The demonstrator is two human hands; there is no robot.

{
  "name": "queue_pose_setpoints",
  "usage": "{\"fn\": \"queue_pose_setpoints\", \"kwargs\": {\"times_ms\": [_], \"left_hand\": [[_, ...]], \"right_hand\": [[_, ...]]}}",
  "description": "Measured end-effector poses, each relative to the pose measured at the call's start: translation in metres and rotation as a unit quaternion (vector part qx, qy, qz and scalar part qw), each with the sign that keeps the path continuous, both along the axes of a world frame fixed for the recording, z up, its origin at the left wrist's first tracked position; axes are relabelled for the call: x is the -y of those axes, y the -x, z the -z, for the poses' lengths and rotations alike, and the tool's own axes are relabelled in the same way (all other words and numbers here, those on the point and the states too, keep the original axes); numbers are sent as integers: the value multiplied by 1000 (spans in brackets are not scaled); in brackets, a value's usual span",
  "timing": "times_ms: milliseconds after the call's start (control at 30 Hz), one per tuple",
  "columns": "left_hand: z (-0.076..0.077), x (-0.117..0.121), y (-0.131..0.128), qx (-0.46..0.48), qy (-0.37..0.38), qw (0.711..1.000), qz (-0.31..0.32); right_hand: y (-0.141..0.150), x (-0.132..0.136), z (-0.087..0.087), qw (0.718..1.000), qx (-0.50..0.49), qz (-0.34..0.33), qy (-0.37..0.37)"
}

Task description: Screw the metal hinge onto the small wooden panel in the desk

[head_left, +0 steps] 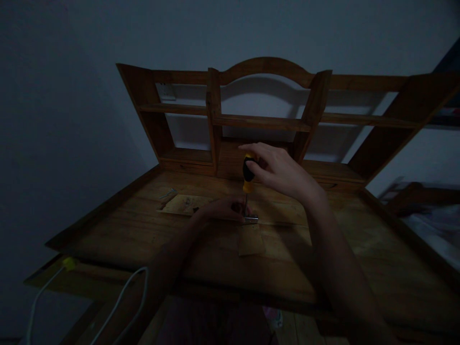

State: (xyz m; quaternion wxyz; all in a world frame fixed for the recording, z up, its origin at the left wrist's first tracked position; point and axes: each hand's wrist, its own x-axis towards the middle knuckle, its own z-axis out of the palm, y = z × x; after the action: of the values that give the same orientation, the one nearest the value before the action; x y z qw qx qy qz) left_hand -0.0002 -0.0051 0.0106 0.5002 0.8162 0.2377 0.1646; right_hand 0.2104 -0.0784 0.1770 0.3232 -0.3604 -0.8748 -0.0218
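My right hand is closed around the black and yellow handle of a screwdriver, which stands upright over the desk. Its shaft points down to a small shiny metal piece, whose kind I cannot make out in the dim light. My left hand lies low beside the shaft tip, fingers curled at the metal piece; what they pinch is partly hidden. Under and beside the hands is a flat pale wooden board. A small square pale piece lies just in front of the metal piece.
A wooden desk carries a shelf unit along its back, against the wall. A thin metal item lies left of the board. A white cable hangs at the front left. Bedding shows at right.
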Motion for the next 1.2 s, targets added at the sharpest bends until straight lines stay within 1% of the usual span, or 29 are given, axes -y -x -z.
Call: {"fn": "queue_pose_setpoints", "kwargs": {"times_ms": [167, 233, 333, 467, 567, 633, 733, 833, 933, 1067, 1200], "left_hand": [[3, -2, 0, 10, 15, 1000, 13], [1, -1, 0, 6, 13, 1000, 13], [-5, 3, 0, -15, -2, 1000, -4], [-10, 7, -1, -17, -7, 1000, -8], [-9, 7, -1, -15, -12, 1000, -12], [-7, 5, -1, -15, -14, 1000, -14], [-3, 3, 0, -10, -6, 1000, -7], [-1, 1, 0, -9, 3, 1000, 0], [-1, 0, 0, -9, 3, 1000, 5], [-7, 4, -1, 2, -1, 1000, -4], [-14, 9, -4, 4, 26, 1000, -13]], "right_hand": [[-2, 2, -2, 1000, -10, -2, -1], [-3, 1, -2, 1000, -6, 2, -3], [-3, 0, -1, 1000, -2, 9, -10], [3, -2, 3, 999, 13, 43, -22], [8, -1, 6, 996, 25, 78, -30], [9, 0, 7, 996, 29, 89, -15], [3, -1, 5, 998, 28, 53, 35], [-3, -3, 3, 999, 15, 22, 45], [-3, -3, 1, 999, 11, 24, 38], [2, -3, 1, 999, 19, 28, 15], [6, -4, 4, 997, 37, 67, 0]]}}
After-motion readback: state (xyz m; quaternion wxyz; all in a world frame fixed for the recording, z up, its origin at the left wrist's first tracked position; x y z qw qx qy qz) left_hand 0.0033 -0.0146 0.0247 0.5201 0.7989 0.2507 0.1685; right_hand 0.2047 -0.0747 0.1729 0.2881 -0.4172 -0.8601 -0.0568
